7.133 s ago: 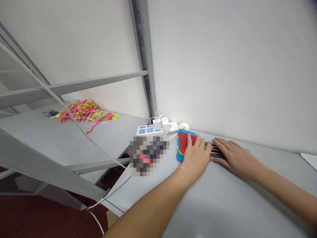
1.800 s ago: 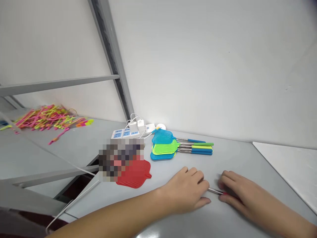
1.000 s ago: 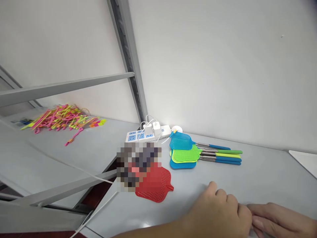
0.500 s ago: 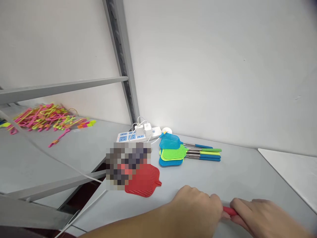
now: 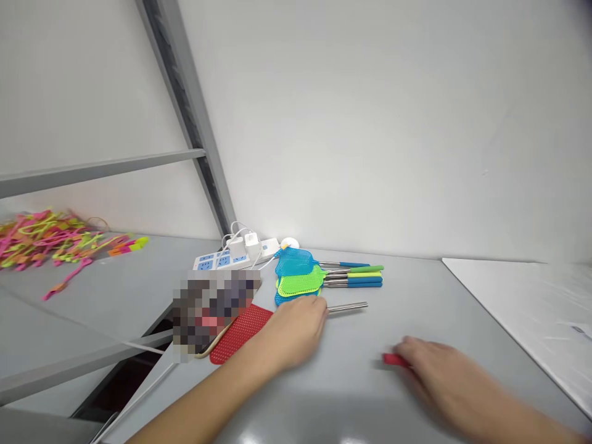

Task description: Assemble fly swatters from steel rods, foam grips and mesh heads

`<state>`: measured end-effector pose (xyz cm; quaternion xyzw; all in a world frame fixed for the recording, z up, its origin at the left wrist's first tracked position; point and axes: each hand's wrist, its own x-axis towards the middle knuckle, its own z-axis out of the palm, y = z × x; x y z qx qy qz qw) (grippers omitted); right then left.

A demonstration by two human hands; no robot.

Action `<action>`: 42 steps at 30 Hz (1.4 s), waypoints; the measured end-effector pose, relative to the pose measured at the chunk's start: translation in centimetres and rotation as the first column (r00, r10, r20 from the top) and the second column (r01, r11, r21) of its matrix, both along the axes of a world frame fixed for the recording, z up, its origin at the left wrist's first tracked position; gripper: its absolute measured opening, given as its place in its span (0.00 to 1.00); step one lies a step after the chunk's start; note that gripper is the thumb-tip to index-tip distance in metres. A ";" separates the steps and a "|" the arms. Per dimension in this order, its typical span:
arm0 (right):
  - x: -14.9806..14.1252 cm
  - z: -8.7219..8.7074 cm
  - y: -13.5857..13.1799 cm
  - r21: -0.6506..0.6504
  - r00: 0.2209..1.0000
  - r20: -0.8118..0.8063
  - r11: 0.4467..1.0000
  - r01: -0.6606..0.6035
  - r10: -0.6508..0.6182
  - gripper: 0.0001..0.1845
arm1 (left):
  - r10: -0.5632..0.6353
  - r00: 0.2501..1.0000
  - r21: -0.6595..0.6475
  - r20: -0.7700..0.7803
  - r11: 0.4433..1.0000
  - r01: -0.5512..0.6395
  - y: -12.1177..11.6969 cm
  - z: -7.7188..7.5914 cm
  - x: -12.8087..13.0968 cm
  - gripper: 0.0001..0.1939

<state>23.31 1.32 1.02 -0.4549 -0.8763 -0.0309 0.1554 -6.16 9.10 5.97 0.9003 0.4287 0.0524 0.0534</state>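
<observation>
My left hand [image 5: 298, 327] is closed around a shiny metal rod [image 5: 348, 307], whose bare end points right. Just left of that hand lies a red perforated fly swatter head [image 5: 240, 333], partly covered by my forearm. Whether the rod joins this head is hidden under my fingers. To the right, slightly blurred, my right hand [image 5: 435, 370] grips a red handle [image 5: 395, 359], with a short piece sticking out toward the left. Behind my left hand, several blue, green and yellow fly swatters [image 5: 303, 280] are stacked with their handles pointing right.
A white power strip [image 5: 222, 261] with plugged-in chargers stands against the wall. Left of the swatters lies a pixelated flat object [image 5: 215, 314]. Pink and yellow strap-like items [image 5: 50, 237] are heaped beyond the grey rack frame [image 5: 189, 92]. A white sheet [image 5: 522, 308] covers the right side.
My hands have moved apart. The left went up and left to the red swatter head, where a metal rod now shows; the right keeps the red handle. The view has shifted right.
</observation>
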 end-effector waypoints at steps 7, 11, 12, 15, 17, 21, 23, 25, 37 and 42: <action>-6.8 -1.0 3.4 -0.010 0.991 0.082 0.994 -0.108 0.108 0.09 | -0.083 0.997 0.022 -0.001 0.996 0.083 0.6 -2.7 2.2 0.13; -6.6 -1.3 3.7 -0.023 0.993 -0.119 1.000 -0.013 0.010 0.10 | -0.069 0.997 0.008 0.025 0.998 0.069 0.3 -3.0 1.8 0.10; -6.4 -1.4 3.8 -0.028 0.988 -0.157 1.000 0.011 -0.015 0.12 | -0.069 0.997 0.004 0.042 0.998 0.069 0.2 -3.1 1.8 0.10; -5.7 -1.4 4.0 -0.039 0.969 -0.233 0.997 0.073 -0.080 0.16 | -0.094 0.990 0.008 0.105 0.996 0.094 -0.2 -3.3 1.9 0.14; -5.4 -1.3 4.2 -0.052 0.956 -0.271 0.994 0.101 -0.111 0.14 | -0.117 0.986 0.023 0.118 0.993 0.115 -0.4 -3.5 2.0 0.15; -4.8 -0.7 5.3 -0.043 0.936 -0.312 0.987 0.155 -0.160 0.11 | -0.152 0.984 0.062 0.089 0.987 0.147 -0.5 -4.0 2.3 0.08; -4.8 -0.2 6.8 -0.023 0.945 -0.285 0.987 0.158 -0.158 0.11 | -0.170 0.983 0.091 0.073 0.982 0.163 -0.4 -4.3 2.3 0.07; -5.2 0.5 8.9 -0.012 0.967 -0.215 0.991 0.135 -0.135 0.12 | -0.185 0.981 0.112 0.063 0.978 0.178 -0.3 -4.6 2.2 0.06; -9.3 2.2 18.0 -0.061 0.996 0.027 0.995 0.084 -0.083 0.09 | -0.217 0.966 0.229 0.140 0.956 0.181 0.4 -3.1 1.2 0.12; -9.5 2.2 18.5 -0.136 0.996 0.038 0.987 0.086 -0.082 0.11 | -0.215 0.955 0.272 0.206 0.950 0.155 1.0 -2.2 0.3 0.13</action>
